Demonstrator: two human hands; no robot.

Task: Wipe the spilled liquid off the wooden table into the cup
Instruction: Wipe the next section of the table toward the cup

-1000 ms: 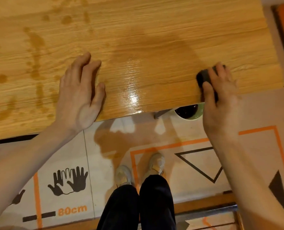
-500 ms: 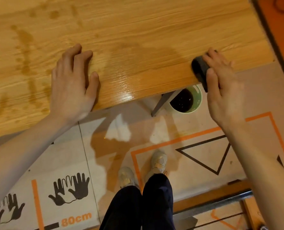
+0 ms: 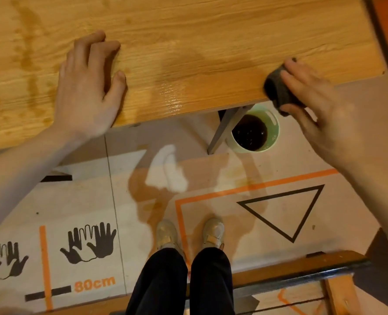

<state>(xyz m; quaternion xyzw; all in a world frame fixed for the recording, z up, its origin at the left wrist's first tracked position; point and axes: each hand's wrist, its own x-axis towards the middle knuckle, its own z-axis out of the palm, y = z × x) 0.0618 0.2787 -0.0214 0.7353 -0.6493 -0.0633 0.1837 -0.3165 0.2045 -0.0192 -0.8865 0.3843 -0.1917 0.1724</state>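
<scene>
The right hand (image 3: 320, 105) grips a dark sponge (image 3: 279, 92) at the wooden table (image 3: 188, 42) edge, above the green cup (image 3: 272, 142).

Wooden table (image 3: 211, 42): orange-brown grain top, near edge running diagonally. Brown liquid streaks (image 3: 27, 53) at its far left. Left hand (image 3: 86, 92) flat on the top, right of the streaks. Dark sponge (image 3: 279, 89) at the table's near edge toward the right end, overhanging it, under the right hand (image 3: 324, 105).

Floor (image 3: 143, 235): green cup (image 3: 255, 131) of dark liquid standing just below the table's near edge, beside a grey table leg (image 3: 227, 130).
</scene>
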